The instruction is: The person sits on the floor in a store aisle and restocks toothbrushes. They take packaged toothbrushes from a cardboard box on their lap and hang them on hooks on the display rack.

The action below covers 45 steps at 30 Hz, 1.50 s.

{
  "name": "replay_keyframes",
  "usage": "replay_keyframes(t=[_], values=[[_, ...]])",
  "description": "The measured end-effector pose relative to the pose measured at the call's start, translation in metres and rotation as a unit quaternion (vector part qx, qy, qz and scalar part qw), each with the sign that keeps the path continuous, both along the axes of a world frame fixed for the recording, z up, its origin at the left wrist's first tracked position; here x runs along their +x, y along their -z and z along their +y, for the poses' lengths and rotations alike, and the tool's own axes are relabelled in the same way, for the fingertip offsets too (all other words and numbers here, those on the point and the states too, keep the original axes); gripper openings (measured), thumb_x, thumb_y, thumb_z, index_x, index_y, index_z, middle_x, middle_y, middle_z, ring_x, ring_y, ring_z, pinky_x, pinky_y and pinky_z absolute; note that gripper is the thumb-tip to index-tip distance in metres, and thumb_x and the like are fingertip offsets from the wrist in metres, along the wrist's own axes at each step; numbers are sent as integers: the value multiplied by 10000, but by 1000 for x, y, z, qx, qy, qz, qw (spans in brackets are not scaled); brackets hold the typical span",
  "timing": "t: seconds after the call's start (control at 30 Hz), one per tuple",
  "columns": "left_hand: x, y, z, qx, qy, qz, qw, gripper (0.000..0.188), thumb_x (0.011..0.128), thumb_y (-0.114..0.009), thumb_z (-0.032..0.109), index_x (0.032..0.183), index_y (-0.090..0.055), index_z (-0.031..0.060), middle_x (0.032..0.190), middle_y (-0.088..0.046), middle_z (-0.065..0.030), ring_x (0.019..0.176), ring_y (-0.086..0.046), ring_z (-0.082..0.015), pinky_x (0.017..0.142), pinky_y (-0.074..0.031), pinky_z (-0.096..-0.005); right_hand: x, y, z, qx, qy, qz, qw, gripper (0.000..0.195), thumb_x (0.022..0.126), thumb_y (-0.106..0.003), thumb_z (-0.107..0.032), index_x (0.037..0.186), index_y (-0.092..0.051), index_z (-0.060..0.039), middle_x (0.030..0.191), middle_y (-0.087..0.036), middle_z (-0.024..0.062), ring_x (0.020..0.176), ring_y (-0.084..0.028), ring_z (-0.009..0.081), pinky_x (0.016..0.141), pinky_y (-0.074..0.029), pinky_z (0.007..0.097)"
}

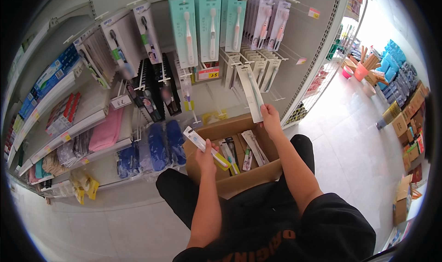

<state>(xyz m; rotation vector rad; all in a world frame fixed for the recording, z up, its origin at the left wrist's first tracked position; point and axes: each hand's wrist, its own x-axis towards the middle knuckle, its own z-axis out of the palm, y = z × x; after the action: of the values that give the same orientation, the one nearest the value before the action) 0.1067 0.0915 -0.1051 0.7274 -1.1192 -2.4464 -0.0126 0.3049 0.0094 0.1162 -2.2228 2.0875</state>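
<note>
My left hand [206,158] grips a packaged toothbrush with a yellow lower end [197,140] above the left part of an open cardboard box [238,181]. My right hand [271,120] holds the lower end of a beige-carded toothbrush pack [251,93], tilted, its top close to the beige packs on the hooks [259,68]. Inside the box lie several toothbrush packs [255,146]. The box stands between my knees. Above hang green toothbrush packs [212,30] and light purple ones [264,24].
Bare metal display hooks [210,93] jut out above the box. Bagged blue slippers [158,146] hang left of it. Shelves at left hold folded pink cloth [106,129] and boxes. A wire rack [319,79] stands at right; cardboard boxes [400,127] line the far right.
</note>
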Motion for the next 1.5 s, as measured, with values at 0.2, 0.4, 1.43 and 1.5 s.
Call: replay_keyframes(t=[0.2,0.4,1.43,1.5], values=[[4,3,-5,17,-16,-8,1000,264,929,-642,240,1046,-531,31,878,-618,-85,756,-635,-204,712,-533,-331,18,0,-13,19,16,-11,1000,277,992,-489,-238,1072,-566,15,715,-584,49,494,-516,110,436,-418,263],[4,7,-9,81,-34,13,996,298,978,-536,266,1115,-454,14,929,-619,-152,787,-651,-275,751,-543,-389,15,-2,-14,-23,41,1,999,305,990,-490,-265,1072,-565,19,773,-599,57,541,-537,111,459,-437,263],[4,-6,-5,37,64,18,997,478,1006,-412,447,1157,-537,10,1037,-671,-107,878,-644,-191,783,-480,-313,77,37,-92,22,-249,-32,968,146,973,-490,-154,940,-522,-16,673,-550,37,529,-512,99,492,-419,273],[3,-6,-6,45,74,23,996,478,1005,-408,445,1159,-534,10,1039,-671,-108,887,-643,-195,799,-473,-312,68,29,-100,16,-245,-16,969,152,972,-492,-156,933,-525,-12,674,-555,41,528,-513,99,489,-418,277]])
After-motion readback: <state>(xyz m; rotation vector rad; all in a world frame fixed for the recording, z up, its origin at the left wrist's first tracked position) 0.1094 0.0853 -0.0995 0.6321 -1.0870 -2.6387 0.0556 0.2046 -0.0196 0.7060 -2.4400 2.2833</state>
